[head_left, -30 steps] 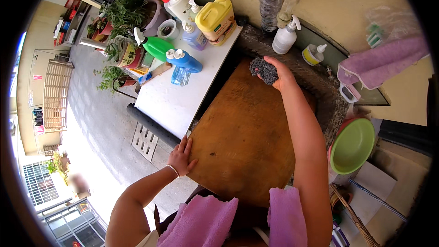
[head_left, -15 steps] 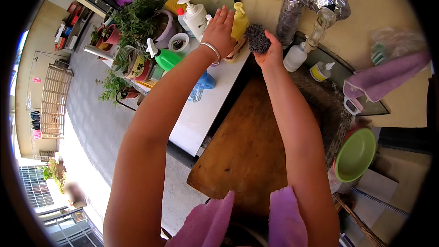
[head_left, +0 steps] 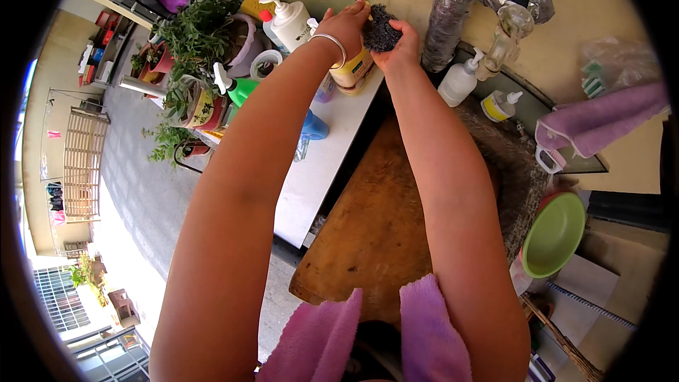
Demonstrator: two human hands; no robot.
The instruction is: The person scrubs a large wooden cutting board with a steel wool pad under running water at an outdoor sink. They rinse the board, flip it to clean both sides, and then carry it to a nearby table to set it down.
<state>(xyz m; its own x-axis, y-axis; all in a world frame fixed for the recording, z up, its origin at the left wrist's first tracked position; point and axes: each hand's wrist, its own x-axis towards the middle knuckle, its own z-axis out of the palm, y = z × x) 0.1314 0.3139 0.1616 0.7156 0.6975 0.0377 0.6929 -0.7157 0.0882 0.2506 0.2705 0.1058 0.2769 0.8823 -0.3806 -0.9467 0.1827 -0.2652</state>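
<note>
My left hand (head_left: pixel 344 30), with a silver bangle at the wrist, lies over the top of a yellow pump bottle (head_left: pixel 353 76). Its fingers are stretched out, and the pump head is hidden beneath them. In my right hand (head_left: pixel 400 47) is a dark grey, curly scouring pad (head_left: pixel 382 30), held close beside the left fingertips and the bottle. A white pump bottle (head_left: pixel 288 25) stands just left of my left hand. Below my left forearm, a blue container (head_left: pixel 315 126) sits on the white tabletop (head_left: pixel 339 113).
Potted plants (head_left: pixel 194 35) and a green spray bottle (head_left: pixel 242 90) crowd the left side. A brown wooden board (head_left: pixel 375 226) spans the middle. Two squeeze bottles, one a white pump bottle (head_left: pixel 458 83), stand to the right. A green basin (head_left: pixel 554 235) and purple towel (head_left: pixel 601 120) are farther right.
My left hand has moved onto the top of the yellow pump bottle, covering its pump. My right hand has shifted left with the scouring pad, closer to the left hand.
</note>
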